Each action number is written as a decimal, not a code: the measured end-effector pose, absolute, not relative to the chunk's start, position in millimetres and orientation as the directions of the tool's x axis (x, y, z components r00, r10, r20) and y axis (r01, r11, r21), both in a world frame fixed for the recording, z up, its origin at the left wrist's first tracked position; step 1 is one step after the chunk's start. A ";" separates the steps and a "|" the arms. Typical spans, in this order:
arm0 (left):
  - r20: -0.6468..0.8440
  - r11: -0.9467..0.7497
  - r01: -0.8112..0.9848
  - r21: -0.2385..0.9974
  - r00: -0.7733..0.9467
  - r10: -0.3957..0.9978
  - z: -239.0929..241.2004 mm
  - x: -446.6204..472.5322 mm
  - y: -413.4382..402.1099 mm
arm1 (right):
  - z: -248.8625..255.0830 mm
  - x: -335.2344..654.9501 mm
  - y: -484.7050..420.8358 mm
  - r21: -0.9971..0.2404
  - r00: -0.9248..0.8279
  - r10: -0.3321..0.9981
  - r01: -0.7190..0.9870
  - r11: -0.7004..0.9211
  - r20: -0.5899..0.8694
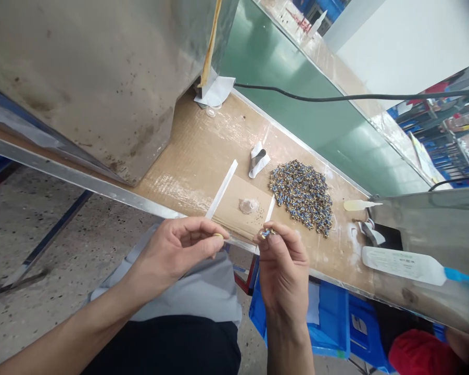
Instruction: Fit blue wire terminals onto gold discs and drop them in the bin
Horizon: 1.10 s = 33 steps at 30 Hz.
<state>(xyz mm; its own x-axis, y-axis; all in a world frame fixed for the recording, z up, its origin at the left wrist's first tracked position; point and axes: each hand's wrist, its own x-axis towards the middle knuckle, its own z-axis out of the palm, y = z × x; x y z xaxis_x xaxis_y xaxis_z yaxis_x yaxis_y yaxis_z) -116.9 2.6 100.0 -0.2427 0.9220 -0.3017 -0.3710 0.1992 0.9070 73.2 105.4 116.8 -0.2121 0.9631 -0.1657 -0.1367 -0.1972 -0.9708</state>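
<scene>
My left hand [179, 247] is at the near edge of the cardboard-covered workbench [195, 156], pinching a tiny brass-coloured part [218, 236] between thumb and fingertip. My right hand [283, 265] is beside it, fingertips closed on a small blue and brass component [266, 233]. The two hands are a short gap apart. A heap of several like blue and brass components [302, 194] lies on the bench just beyond my right hand. A small clear cap [249, 205] sits on a cardboard patch between the hands and the heap.
A large metal housing [101, 78] stands at the left on the bench. A green conveyor belt [296, 83] runs behind. A black cable [336, 97] crosses above it. Another metal box [433, 229] and a white squeeze bottle [406, 264] are at the right. Blue bins [336, 323] sit under the bench.
</scene>
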 end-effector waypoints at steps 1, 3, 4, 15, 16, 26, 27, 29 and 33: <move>-0.290 0.186 -0.379 0.906 -0.237 0.927 99.9 -116.2 3.0 | 117.9 73.3 105.6 -0.958 -0.215 0.956 -0.160 -0.237 -0.200; -0.280 0.180 -0.397 0.900 -0.210 0.937 99.4 -113.9 3.4 | 120.0 73.6 106.3 -0.925 -0.235 0.935 -0.210 -0.317 -0.267; -0.284 0.185 -0.410 0.893 -0.195 0.939 99.0 -112.4 3.3 | 120.9 73.7 106.8 -0.902 -0.250 0.920 -0.237 -0.360 -0.302; -0.350 0.229 -0.460 0.858 -0.198 0.915 102.6 -103.4 0.0 | 121.6 77.2 109.3 -0.636 -0.372 0.757 -0.409 -0.654 -0.538; -0.355 0.232 -0.459 0.857 -0.202 0.912 103.7 -103.1 0.2 | 120.1 78.5 109.4 -0.637 -0.384 0.755 -0.406 -0.656 -0.532; -0.324 0.191 -0.501 0.844 -0.193 0.926 111.7 -94.5 3.7 | 114.7 82.1 106.3 -0.776 -0.423 0.811 -0.311 -0.549 -0.405; -0.324 0.193 -0.499 0.845 -0.191 0.926 112.8 -93.1 3.5 | 115.3 82.1 104.2 -0.832 -0.395 0.845 -0.275 -0.482 -0.360; -0.326 0.195 -0.487 0.851 -0.198 0.925 114.6 -90.5 2.7 | 117.9 82.2 99.1 -0.946 -0.313 0.926 -0.170 -0.274 -0.212; -0.327 0.217 -0.411 0.885 -0.220 0.919 117.5 -88.5 1.4 | 128.3 81.6 89.0 -0.957 -0.242 0.944 0.132 0.260 0.223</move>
<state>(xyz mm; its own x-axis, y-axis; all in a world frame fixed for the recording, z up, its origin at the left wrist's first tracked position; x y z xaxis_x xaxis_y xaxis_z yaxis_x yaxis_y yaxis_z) -88.5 1.4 117.5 -0.2200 0.9190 -0.3271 -0.4113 0.2167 0.8854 81.6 89.0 128.3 -0.2415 0.9445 0.2229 0.1325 0.2596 -0.9566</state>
